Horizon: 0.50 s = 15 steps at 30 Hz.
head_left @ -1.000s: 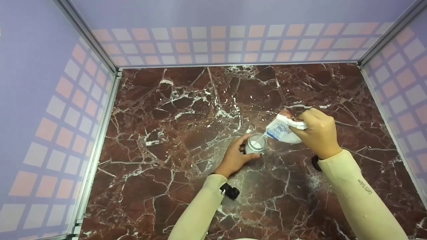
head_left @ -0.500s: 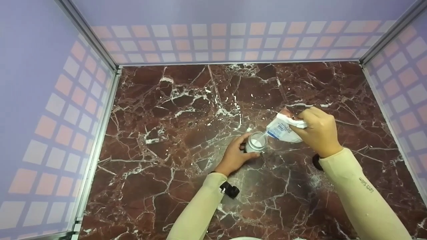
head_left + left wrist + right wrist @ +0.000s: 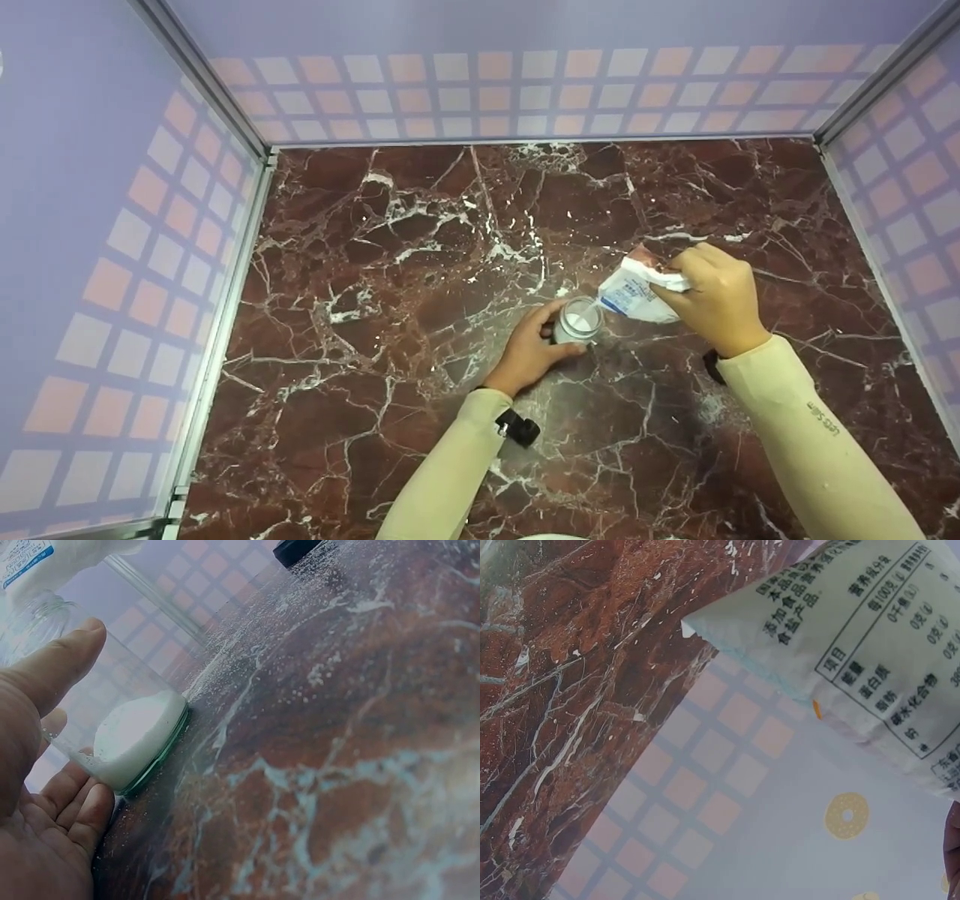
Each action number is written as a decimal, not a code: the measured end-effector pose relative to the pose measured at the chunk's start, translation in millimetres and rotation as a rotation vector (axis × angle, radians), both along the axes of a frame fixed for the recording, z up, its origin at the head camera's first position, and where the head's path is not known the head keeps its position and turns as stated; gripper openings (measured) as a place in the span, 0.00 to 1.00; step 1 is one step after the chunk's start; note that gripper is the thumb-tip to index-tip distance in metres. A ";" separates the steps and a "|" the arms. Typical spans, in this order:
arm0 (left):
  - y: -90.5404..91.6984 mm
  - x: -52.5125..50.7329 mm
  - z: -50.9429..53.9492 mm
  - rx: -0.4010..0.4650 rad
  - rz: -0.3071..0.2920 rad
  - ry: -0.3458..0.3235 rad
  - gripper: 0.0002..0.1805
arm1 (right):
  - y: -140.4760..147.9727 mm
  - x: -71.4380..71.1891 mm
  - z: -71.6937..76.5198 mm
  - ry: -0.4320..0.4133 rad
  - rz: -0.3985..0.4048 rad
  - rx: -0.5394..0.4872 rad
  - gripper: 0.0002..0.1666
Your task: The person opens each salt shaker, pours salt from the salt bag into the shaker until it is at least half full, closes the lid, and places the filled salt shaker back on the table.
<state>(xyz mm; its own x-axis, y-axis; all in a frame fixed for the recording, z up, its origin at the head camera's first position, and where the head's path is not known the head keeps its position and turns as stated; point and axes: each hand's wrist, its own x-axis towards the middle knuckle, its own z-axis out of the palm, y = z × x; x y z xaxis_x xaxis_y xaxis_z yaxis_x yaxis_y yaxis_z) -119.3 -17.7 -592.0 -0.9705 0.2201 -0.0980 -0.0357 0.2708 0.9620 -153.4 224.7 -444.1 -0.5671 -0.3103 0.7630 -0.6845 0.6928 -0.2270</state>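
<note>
A clear glass jar (image 3: pixel 578 321) with white grains in its lower part stands on the marbled table, its mouth upward. My left hand (image 3: pixel 527 350) holds it, thumb on the near side and fingers round the far left side. In the left wrist view the grains (image 3: pixel 139 731) lie in a slanted heap inside the glass. My right hand (image 3: pixel 716 298) grips the gathered top of a white printed bag (image 3: pixel 637 293), whose lower corner points down at the jar's mouth. Printed text covers the bag (image 3: pixel 840 637) in the right wrist view.
White specks (image 3: pixel 532 232) are scattered over the dark red marbled table (image 3: pixel 420 315), mostly beyond the jar. Lilac panels (image 3: pixel 495 67) with pink and white squares stand at the back and both sides. A pale curved rim (image 3: pixel 555 536) shows at the bottom edge.
</note>
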 end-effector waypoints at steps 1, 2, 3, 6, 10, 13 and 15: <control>0.0 0.1 0.0 -0.001 -0.001 -0.001 0.45 | 0.2 0.1 -0.2 0.001 -0.001 -0.001 0.14; 0.0 0.1 0.1 0.000 -0.002 -0.002 0.45 | 0.3 0.1 -0.4 0.002 -0.002 -0.003 0.14; 0.0 0.1 0.3 0.002 -0.003 -0.002 0.45 | 0.6 0.1 -0.3 0.002 -0.003 -0.004 0.14; 0.1 -0.4 -0.1 0.008 -0.006 0.005 0.44 | 0.9 -0.1 0.5 0.003 -0.007 -0.015 0.14; -0.5 -0.1 0.1 0.011 -0.006 0.005 0.44 | 1.3 0.0 2.8 -0.004 -0.007 -0.020 0.14; -1.0 0.3 0.5 0.015 -0.005 0.002 0.44 | 1.7 0.2 4.0 -0.009 -0.005 -0.016 0.13; -0.8 0.1 0.4 0.020 -0.005 0.003 0.43 | 1.8 0.2 4.5 -0.011 -0.003 -0.015 0.13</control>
<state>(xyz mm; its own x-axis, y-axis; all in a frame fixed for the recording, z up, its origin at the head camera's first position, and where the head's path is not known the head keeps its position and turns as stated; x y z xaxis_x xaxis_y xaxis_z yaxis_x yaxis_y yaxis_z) -119.2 -18.5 -591.6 -0.9697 0.2271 -0.0903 -0.0312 0.2514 0.9674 -153.2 226.5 -439.5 -0.5767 -0.2970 0.7611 -0.6796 0.6914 -0.2452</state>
